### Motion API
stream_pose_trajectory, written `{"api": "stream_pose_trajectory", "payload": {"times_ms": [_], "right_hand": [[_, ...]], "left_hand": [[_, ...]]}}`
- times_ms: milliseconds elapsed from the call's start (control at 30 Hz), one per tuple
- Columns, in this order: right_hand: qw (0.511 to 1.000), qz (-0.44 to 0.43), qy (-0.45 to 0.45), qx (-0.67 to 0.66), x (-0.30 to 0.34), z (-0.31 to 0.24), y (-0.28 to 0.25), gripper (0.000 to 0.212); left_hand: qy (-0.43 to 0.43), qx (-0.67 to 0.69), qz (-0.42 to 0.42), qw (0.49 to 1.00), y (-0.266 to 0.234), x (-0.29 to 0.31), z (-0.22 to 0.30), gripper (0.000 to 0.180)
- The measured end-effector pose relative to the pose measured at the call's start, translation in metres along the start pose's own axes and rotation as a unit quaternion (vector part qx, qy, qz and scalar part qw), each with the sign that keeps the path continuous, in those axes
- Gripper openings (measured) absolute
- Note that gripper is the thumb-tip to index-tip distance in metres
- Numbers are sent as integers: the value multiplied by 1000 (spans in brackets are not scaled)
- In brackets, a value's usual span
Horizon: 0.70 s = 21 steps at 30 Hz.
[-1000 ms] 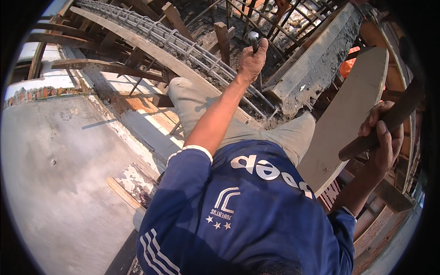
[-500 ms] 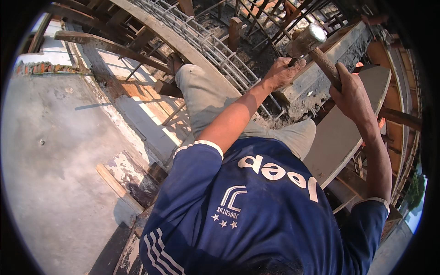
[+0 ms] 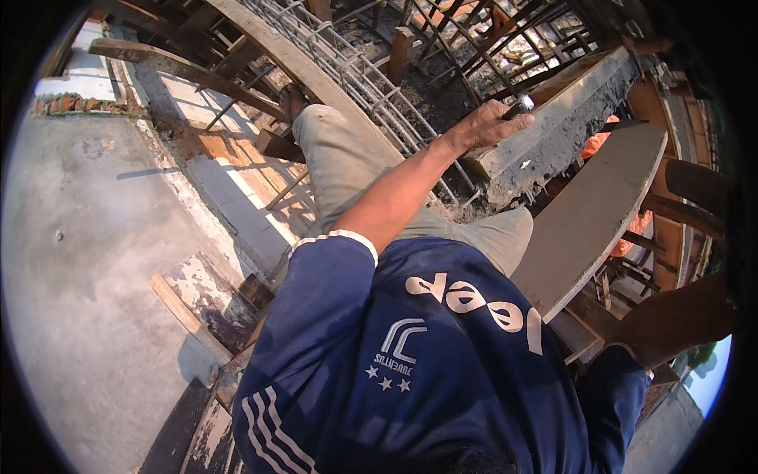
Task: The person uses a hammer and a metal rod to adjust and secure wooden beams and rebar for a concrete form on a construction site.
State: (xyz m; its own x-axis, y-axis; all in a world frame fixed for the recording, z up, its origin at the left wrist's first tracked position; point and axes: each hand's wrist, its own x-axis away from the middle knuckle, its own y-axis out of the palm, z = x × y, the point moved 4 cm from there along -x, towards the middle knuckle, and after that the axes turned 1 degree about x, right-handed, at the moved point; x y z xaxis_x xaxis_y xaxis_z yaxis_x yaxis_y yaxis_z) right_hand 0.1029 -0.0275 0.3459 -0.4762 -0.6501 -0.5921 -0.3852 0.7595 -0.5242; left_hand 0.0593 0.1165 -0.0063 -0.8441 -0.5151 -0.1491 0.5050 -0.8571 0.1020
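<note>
My left hand point(image 3: 491, 126) is closed around a steel chisel point(image 3: 522, 103), whose shiny, rounded struck end shows above the fingers. Its lower end is hidden by the hand. The fist sits at the near end of a rough grey concrete beam point(image 3: 545, 138) with a straight upper edge and a broken near end. My right arm point(image 3: 671, 320) is swung out to the right, and its hand is lost in the dark rim. A dark, blunt shape point(image 3: 698, 183) hangs near that rim; I cannot make out what it is.
Tied steel rebar point(image 3: 359, 75) runs beside a long timber plank point(image 3: 316, 71) along my left leg. A grey flat board point(image 3: 592, 209) slants at the right. Timber props and orange cloth point(image 3: 598, 141) stand beyond. A plastered wall surface point(image 3: 95, 261) fills the left.
My right hand has swung away from above the chisel, out to the right rim, taking the hammer out of clear view. My left hand stays closed on the chisel.
</note>
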Motion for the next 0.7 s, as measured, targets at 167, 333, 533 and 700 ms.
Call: {"api": "stream_pose_trajectory", "payload": {"times_ms": [167,333,533,700], "right_hand": [[850,-432,21,301,92,111,111,26],[796,-533,90,272,125,121,75,23],[860,-371,329,119,101,91,28,22],[917,-217,329,-65,85,70,8,38]], "left_hand": [[-46,-138,-15,989,-10,19,-66,34],[36,-94,-13,995,24,59,-176,10],[-30,23,165,986,-48,19,-48,54],[-44,116,147,981,-57,8,-20,58]]}}
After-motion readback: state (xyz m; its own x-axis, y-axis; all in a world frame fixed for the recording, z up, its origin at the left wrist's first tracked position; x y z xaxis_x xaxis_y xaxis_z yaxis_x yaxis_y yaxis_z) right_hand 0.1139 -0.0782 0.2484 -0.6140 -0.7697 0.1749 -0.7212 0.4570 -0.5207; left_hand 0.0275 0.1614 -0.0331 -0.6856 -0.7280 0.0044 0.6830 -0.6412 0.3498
